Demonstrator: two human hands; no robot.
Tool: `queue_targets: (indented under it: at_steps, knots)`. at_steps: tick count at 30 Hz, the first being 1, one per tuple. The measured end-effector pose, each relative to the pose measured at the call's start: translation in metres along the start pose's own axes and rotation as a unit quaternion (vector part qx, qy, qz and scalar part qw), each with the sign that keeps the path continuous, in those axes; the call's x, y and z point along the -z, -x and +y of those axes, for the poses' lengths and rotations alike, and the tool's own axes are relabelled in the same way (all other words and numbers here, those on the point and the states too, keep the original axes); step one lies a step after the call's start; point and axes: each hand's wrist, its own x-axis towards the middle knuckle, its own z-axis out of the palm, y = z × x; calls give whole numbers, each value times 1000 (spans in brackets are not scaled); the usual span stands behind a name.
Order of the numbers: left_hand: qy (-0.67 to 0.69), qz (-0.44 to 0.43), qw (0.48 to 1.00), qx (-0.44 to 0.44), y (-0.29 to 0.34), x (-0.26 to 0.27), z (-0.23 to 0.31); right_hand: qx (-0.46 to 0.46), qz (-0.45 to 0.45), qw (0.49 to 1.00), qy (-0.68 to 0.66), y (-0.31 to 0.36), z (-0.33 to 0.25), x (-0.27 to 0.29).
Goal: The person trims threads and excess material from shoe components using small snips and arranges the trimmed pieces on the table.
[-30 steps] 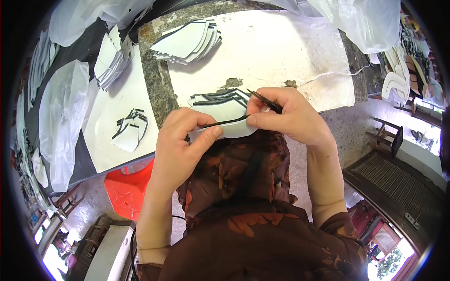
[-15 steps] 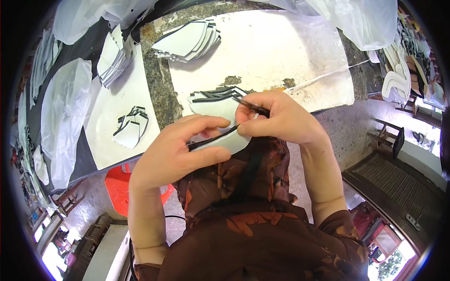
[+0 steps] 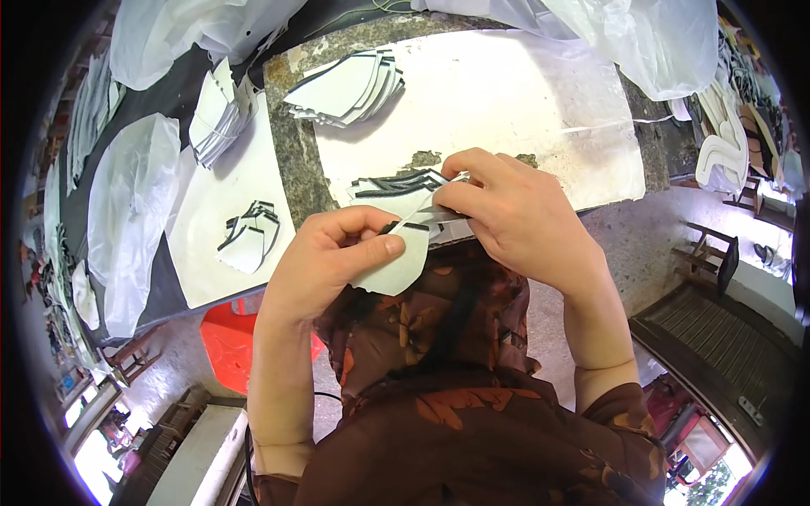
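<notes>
Far out to the left of the stone worktop [image 3: 297, 160] lie white plastic bags [image 3: 126, 219], and beside them a white board [image 3: 228, 202] carries a small heap of black-edged white cut pieces [image 3: 249, 234]. Just below the worktop's left corner, a red stool [image 3: 226, 331] peeks out. On to the left hand [image 3: 325, 266]: it's clamped on a white cut piece [image 3: 395, 266], thumb pressed flat on top, fingers curled beneath. That piece hangs just off the worktop's near edge, over the lap, its long axis running from lower left up to the right, the narrower black-trimmed end pointing up-right toward the worktop. Right there the right hand [image 3: 515, 215] pinches that upper end, fingertips closed on it. Behind both hands, on the worktop, sits a low stack of trimmed pieces [image 3: 396, 187]; further back, a fanned pile of white pieces [image 3: 350, 88].
</notes>
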Motion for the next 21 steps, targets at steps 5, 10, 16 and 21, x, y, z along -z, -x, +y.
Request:
queue_targets:
  at_steps: [5,10,16,21]
  knots:
    - [42,-6,999,-25,1,-7,-4,-8,-14,999,-39,-2,-1,-3]
    - [75,3,996,-49,-2,-15,-8,-10,-25,996,-91,-3,0,-2]
    - [53,40,996,-56,-3,-10,-11,-11,-32,995,-98,-5,2,3]
    - [57,39,996,-65,0,-12,-6,-16,-45,990,-135,-7,-1,6]
